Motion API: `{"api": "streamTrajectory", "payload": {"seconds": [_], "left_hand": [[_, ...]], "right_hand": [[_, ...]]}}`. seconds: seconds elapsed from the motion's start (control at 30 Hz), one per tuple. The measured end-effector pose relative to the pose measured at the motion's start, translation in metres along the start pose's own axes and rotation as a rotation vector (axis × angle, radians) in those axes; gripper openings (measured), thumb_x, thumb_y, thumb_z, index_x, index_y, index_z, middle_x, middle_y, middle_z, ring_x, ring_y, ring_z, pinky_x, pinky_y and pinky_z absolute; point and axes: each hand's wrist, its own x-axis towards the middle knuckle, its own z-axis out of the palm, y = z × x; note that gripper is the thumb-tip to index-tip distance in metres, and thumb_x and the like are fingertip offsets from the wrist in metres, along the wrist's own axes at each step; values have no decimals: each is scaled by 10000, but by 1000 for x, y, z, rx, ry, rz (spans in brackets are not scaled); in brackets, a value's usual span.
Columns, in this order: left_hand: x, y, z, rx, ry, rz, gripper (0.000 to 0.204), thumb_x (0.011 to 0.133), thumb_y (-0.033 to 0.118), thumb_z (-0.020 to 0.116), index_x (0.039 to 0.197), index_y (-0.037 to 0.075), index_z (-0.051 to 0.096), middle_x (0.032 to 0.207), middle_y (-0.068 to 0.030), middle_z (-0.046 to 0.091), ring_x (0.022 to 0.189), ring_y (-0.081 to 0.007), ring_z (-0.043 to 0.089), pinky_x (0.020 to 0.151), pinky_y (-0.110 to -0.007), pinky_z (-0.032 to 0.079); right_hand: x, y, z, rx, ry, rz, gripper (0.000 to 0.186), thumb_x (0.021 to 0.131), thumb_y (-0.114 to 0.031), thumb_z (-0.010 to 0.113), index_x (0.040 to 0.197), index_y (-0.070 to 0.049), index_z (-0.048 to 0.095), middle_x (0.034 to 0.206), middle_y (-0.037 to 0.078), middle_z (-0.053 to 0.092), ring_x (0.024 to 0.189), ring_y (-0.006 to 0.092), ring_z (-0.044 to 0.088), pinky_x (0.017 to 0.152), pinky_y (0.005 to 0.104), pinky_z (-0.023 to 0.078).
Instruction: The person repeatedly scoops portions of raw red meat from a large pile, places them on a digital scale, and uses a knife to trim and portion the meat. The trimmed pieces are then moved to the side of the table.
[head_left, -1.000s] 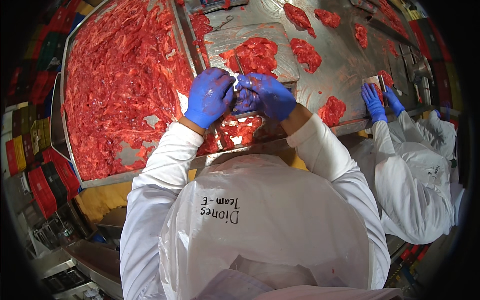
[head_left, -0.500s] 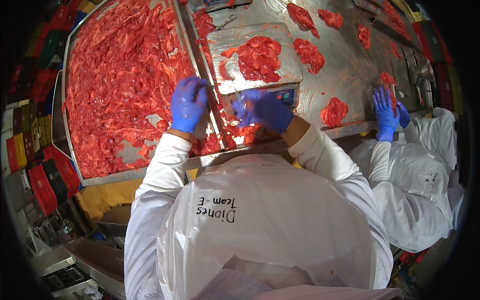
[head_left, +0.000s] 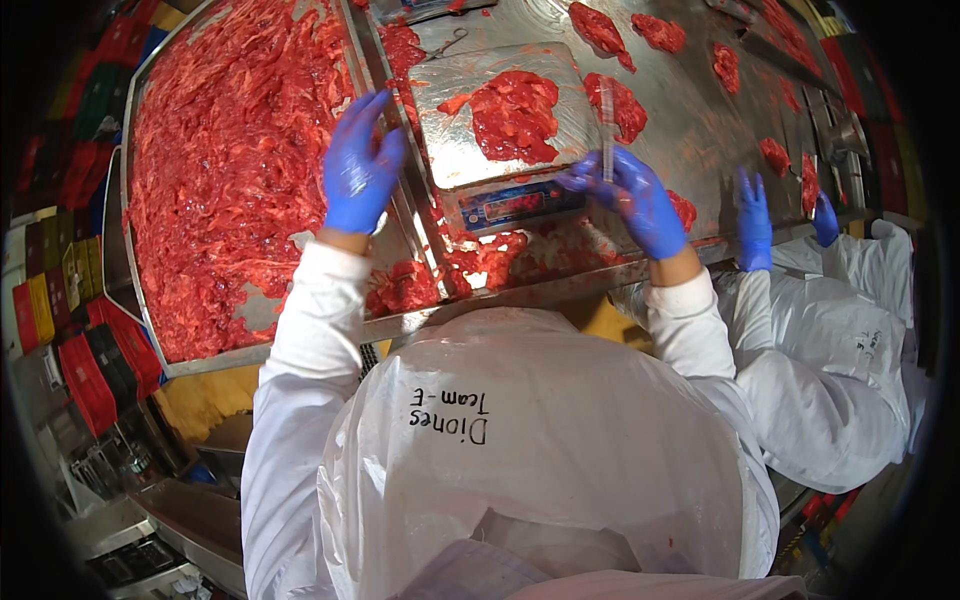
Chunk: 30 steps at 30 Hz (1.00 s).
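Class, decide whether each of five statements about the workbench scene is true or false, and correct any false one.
1. The right hand holds a thin metal tool. True.
2. The left hand is clenched into a fist. False: it is open.
3. A piece of raw meat lies on the scale. True.
4. The large tray stands to the right of the scale. False: it is to the left.
5. A co-worker's hand at the right wears a blue glove. True.

L hand [head_left: 362,175], R hand [head_left: 642,203] blue-gloved — meat [head_left: 240,170] red w/ pale streaks — apron [head_left: 570,430] wht.
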Motion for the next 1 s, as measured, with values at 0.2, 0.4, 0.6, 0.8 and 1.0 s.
{"api": "streamTrajectory", "payload": {"seconds": [0.2, 0.4, 0.6, 0.8, 1.0], "left_hand": [[0, 54, 45, 13, -324, 237, 660, 878, 105, 679, 1512, 101, 494, 1425, -225, 589, 1348, -414, 538, 1175, -476, 408], [-21, 51, 7, -77, -273, 141, 857, 902, 366, 750, 1591, 36, 362, 1657, -242, 304, 1495, -430, 359, 1232, -492, 293], [-8, 59, 44, 499, -463, 45, 1169, 775, 754, 698, 1622, 54, 299, 1692, -255, 212, 1559, -472, 185, 1223, -677, 124], [-13, 94, 95, 425, -482, 246, 1036, 762, 623, 740, 1608, 162, 361, 1680, -220, 260, 1565, -439, 190, 1239, -648, 76], [-28, 135, 107, -323, -586, 399, 633, 886, 296, 760, 1471, 148, 565, 1570, -187, 452, 1485, -358, 371, 1244, -469, 244]], "right_hand": [[55, 13, 49, 202, 11, -63, 288, 985, -194, 729, 1178, -6, 624, 1065, 86, 716, 981, 158, 692, 876, 287, 548], [82, 23, 4, 390, 408, -266, 371, 962, -222, 756, 1209, 2, 594, 1088, 140, 716, 983, 199, 708, 870, 325, 575], [118, 24, 63, -410, 250, -430, 584, 811, -277, 871, 1280, -36, 621, 1223, 191, 688, 1100, 320, 686, 975, 395, 539], [48, 48, 63, -515, 400, -604, 625, 832, -281, 863, 1337, -34, 592, 1302, 173, 657, 1164, 314, 667, 1005, 413, 537], [-12, 105, -3, 925, 618, -44, 500, 1025, -410, 646, 1312, -8, 572, 1292, 171, 659, 1162, 353, 657, 987, 474, 565]]}}
